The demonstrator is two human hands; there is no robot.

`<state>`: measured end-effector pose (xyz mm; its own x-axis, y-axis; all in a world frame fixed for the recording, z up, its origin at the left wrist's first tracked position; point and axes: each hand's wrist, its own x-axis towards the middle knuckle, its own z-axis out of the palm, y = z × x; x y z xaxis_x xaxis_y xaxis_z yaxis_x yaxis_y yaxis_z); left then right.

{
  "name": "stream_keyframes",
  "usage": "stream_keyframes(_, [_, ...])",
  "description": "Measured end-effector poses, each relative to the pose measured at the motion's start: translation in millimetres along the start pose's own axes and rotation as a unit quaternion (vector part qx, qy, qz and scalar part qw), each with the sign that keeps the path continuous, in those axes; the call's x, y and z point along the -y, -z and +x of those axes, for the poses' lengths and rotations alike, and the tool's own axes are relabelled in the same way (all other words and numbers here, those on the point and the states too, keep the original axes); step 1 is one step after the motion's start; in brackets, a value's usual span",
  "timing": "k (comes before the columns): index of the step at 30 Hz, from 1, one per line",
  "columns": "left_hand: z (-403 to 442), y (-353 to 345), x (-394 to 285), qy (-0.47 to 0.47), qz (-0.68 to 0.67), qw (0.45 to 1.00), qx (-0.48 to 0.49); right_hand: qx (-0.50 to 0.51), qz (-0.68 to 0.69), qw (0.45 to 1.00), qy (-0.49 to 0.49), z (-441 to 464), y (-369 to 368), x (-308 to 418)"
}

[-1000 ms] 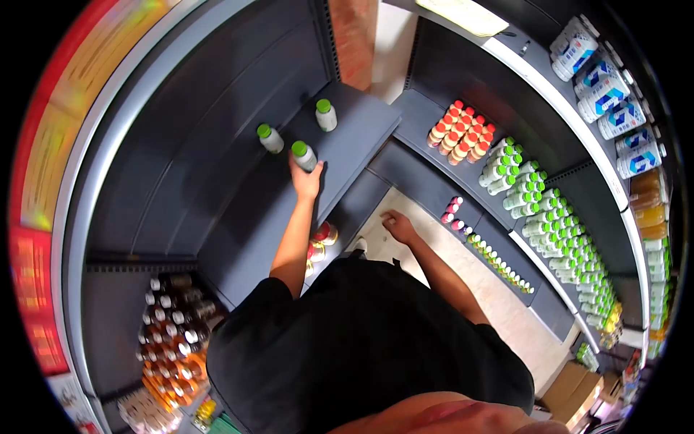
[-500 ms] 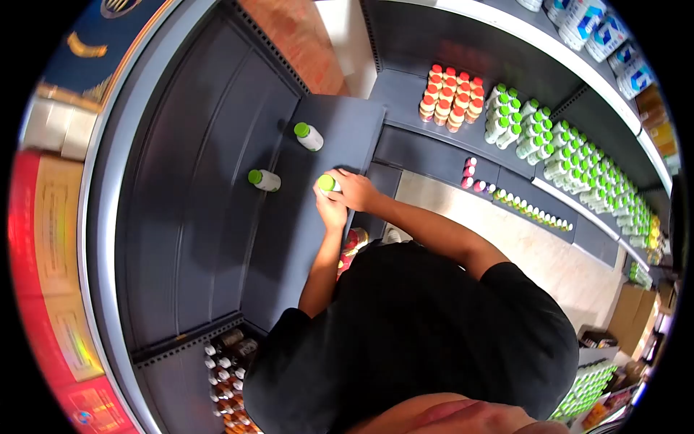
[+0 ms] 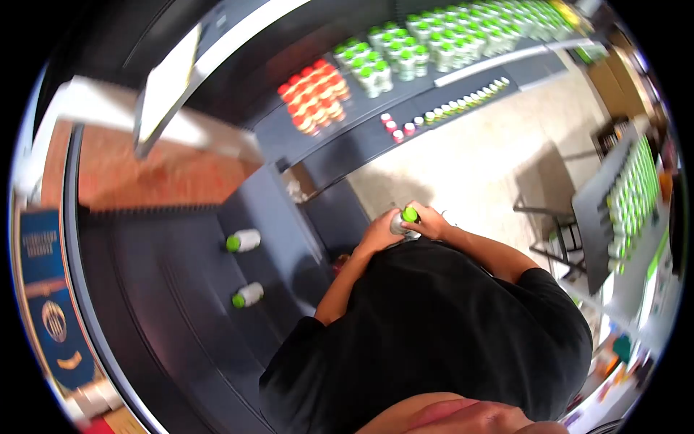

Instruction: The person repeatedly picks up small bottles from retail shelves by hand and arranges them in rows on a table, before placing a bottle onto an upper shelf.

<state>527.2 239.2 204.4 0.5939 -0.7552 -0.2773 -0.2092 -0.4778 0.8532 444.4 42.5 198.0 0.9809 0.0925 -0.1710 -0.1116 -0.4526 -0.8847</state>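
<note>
A white bottle (image 3: 397, 224) with a green cap is held close in front of my body, above the floor. My left hand (image 3: 378, 233) is wrapped round its side. My right hand (image 3: 431, 221) grips the same bottle from the other side, with its fingers near the cap. Part of the bottle is hidden behind my fingers. On the dark shelf to the left lie or stand two similar bottles, an upper bottle (image 3: 249, 239) and a lower bottle (image 3: 252, 293), spaced apart; I cannot tell their exact pose from this angle.
Ahead, a long shelf (image 3: 271, 137) carries red-capped bottles (image 3: 314, 98) and many green-capped bottles (image 3: 463, 45). A row of small bottles (image 3: 463, 105) runs along the lower ledge. At right stands a grey table (image 3: 589, 217) with more green-capped bottles (image 3: 636, 195), beside a dark-framed chair (image 3: 553, 220).
My hands have drawn back from the dark shelf to in front of my body, bringing the bottle along. The view has turned to the right. The two shelf bottles remain there.
</note>
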Motion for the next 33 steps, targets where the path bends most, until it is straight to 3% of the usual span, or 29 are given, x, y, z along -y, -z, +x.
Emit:
stream_keyframes(4, [53.6, -47.3, -25.8, -0.089, 0.038, 0.983, 0.158, -0.103, 0.035, 0.988, -0.108, -71.3, 23.0, -30.9])
stream_keyframes(6, [73.5, -67.8, -63.1, -0.075, 0.069, 0.971, 0.216, -0.153, 0.058, 0.975, -0.152, -102.3, 38.6, -38.7])
stream_keyframes(11, [128.2, -156.5, -123.4, -0.127, 0.099, 0.931, 0.328, -0.334, 0.089, 0.925, -0.161, -193.0, 82.5, -73.3])
stream_keyframes(18, [177.4, -310.3, -228.6, -0.241, 0.165, 0.873, 0.391, -0.488, 0.065, 0.852, -0.178, -321.6, 155.1, -125.4])
stream_keyframes(21, [175.7, -371.8, -266.5, -0.227, 0.201, 0.856, 0.42, -0.544, 0.078, 0.811, -0.203, -371.1, 161.1, -148.1])
stream_keyframes(24, [165.3, -420.0, -297.6, -0.291, 0.177, 0.825, 0.451, -0.6, 0.107, 0.755, -0.24, -414.4, 158.4, -152.2])
stream_keyframes(25, [169.0, -436.9, -290.5, -0.347, 0.186, 0.803, 0.446, -0.613, 0.123, 0.736, -0.258, -426.3, 153.7, -152.8])
stream_keyframes(29, [167.5, -486.0, -302.3, -0.342, 0.248, 0.731, 0.536, -0.639, 0.181, 0.675, -0.321, -467.4, 122.8, -170.4])
stream_keyframes(33, [166.3, -542.0, -305.8, -0.275, 0.245, 0.644, 0.671, -0.686, 0.173, 0.603, -0.369, -502.1, 93.4, -185.9])
